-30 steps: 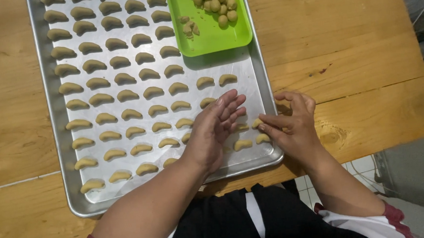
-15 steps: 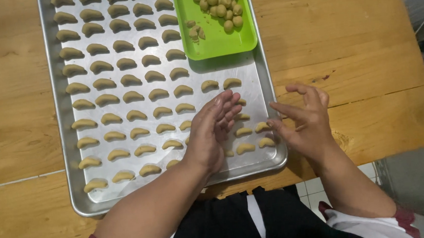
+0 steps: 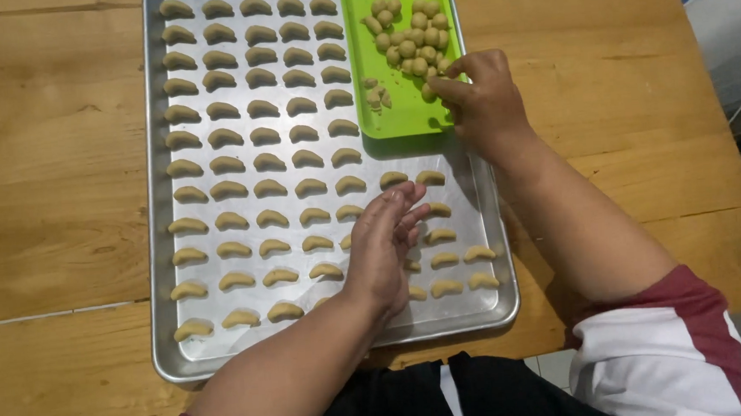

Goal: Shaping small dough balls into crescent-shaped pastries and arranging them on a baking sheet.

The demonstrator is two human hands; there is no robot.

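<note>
The right hand [image 3: 482, 94] reaches into the green tray [image 3: 399, 116] at the far right, fingers closing on a dough ball [image 3: 429, 93], while the left hand [image 3: 385, 241], flat and empty, hovers over the near crescents [image 3: 301, 186] on the baking sheet [image 3: 160, 246].

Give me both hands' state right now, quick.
Left hand: open, flat over the metal tray, holding nothing.
Right hand: fingers curled at the dough balls in the green tray; grip cannot be told.
</note>
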